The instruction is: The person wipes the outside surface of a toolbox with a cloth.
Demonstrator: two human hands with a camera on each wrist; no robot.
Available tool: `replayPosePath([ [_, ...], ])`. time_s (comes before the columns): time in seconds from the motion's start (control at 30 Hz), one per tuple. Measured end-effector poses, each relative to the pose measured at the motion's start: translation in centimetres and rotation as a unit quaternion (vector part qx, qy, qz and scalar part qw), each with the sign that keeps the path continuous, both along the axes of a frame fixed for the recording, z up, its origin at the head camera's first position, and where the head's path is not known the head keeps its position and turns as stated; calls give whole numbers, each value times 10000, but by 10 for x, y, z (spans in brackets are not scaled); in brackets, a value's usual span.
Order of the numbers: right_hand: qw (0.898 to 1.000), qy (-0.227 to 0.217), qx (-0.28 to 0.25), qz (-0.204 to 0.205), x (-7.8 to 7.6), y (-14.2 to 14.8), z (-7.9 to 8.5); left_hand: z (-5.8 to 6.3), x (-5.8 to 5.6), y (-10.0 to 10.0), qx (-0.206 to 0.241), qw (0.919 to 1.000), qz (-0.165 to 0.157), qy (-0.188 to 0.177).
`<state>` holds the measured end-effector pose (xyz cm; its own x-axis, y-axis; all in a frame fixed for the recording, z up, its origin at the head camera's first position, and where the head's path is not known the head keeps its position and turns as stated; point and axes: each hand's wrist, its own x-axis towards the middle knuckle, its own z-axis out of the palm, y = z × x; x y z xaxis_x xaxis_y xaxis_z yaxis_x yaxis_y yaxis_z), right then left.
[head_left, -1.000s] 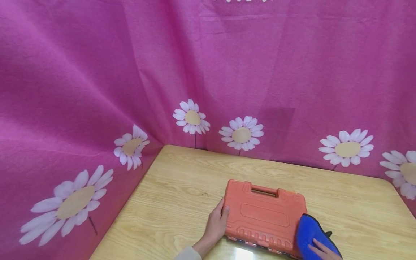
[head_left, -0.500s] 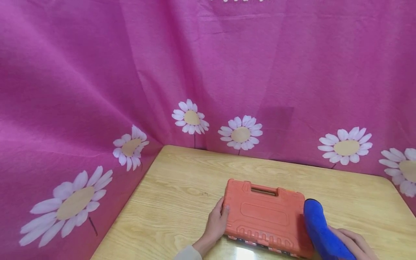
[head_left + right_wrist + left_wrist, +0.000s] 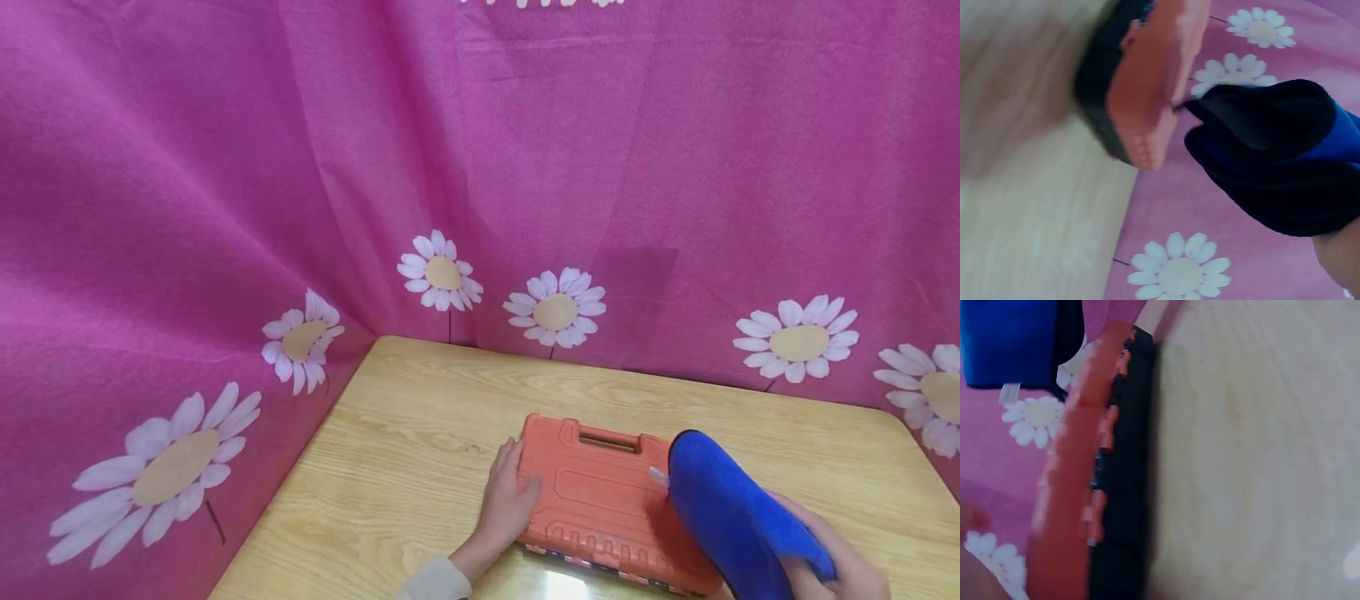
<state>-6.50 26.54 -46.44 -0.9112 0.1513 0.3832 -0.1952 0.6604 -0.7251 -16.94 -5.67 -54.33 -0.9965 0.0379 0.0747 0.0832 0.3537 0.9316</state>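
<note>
An orange-red plastic tool case (image 3: 600, 492) with a black lower half and a carry handle lies flat on the wooden table. My left hand (image 3: 502, 504) rests at its left edge, fingers straight and thumb out over the lid. My right hand (image 3: 843, 558) grips a folded blue cloth (image 3: 738, 508) with black edging, holding it over the case's right end. A small white tag sticks out from the cloth near the lid. From the right wrist, the cloth's dark folds (image 3: 1266, 125) show, its lower edge close to the case (image 3: 1141, 94). The cloth hides part of my right fingers.
Latches line the case's near side (image 3: 1100, 462). Around the wooden table (image 3: 405, 433), a magenta curtain (image 3: 540, 150) with white daisies hangs behind and on the left.
My right hand has lifted and folded the blue cloth, swung it right, then back left over the case. My left hand has loosened, its fingers straightening at the edge. The case stays put.
</note>
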Motion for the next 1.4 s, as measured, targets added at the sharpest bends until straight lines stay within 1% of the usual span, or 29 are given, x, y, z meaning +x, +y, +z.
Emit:
replayPosePath([
  [0.07, 9997, 206, 29, 100, -3, -4, 4, 9, 1, 3, -31, 9992, -329, 240],
  [0.1, 9997, 197, 33, 157, -3, -5, 6, 14, 2, 5, 11, 9979, -550, 332],
  [0.17, 9992, 146, 77, 353, -4, -8, 10, 23, 5, 9, 68, 9938, -1044, 389],
  [0.23, 9987, 103, 72, 485, -5, -11, 12, 30, 10, 13, 185, 9870, -1568, 308],
  [0.3, 9980, 51, 61, 627, -5, -14, 13, 36, 14, 17, 288, 9792, -2004, 116],
  [0.33, 9975, 28, 50, 702, -6, -16, 14, 39, 15, 19, 301, 9753, -2186, 28],
  [0.4, 9953, -172, -31, 950, -8, -19, 16, 44, 18, 22, 432, 9660, -2547, -79],
  [0.5, 9900, -401, -139, 1344, -9, -23, 17, 51, 19, 26, 576, 9538, -2945, -147],
  [0.57, 9845, -511, -279, 1653, -10, -26, 18, 55, 18, 27, 781, 9417, -3262, -241],
  [0.7, 9687, -660, -636, 2308, -10, -30, 17, 59, 17, 31, 1148, 9067, -4013, -604],
  [0.77, 9637, -695, -732, 2473, -10, -31, 16, 59, 18, 32, 1355, 8921, -4251, -708],
  [0.8, 9630, -755, -781, 2467, -11, -32, 16, 59, 18, 32, 1455, 8878, -4306, -721],
  [0.87, 9670, -834, -769, 2281, -12, -33, 15, 58, 19, 32, 1618, 8906, -4198, -665],
  [0.97, 9739, -746, -685, 2033, -16, -34, 11, 56, 20, 30, 1993, 8904, -4048, -604],
  [1.03, 9773, -465, -601, 1978, -18, -36, 7, 55, 19, 30, 2032, 8932, -3968, -579],
  [1.1, 9781, -157, -600, 1987, -20, -38, 2, 53, 18, 29, 2043, 8916, -4004, -550],
  [1.17, 9772, -69, -718, 1995, -21, -42, -2, 53, 16, 28, 2014, 8935, -3978, -529],
  [1.23, 9744, -127, -945, 2037, -24, -44, -6, 53, 16, 27, 1951, 9003, -3861, -476],
  [1.27, 9727, -147, -1043, 2068, -26, -44, -9, 54, 16, 26, 1895, 9061, -3756, -456],
  [1.33, 9724, -205, -1169, 2009, -31, -44, -17, 55, 17, 25, 1727, 9217, -3446, -449],
  [1.37, 9740, -200, -1175, 1925, -33, -44, -22, 55, 17, 25, 1652, 9289, -3285, -445],
  [1.4, 9778, -219, -1107, 1764, -36, -44, -28, 55, 18, 24, 1552, 9365, -3108, -477],
])
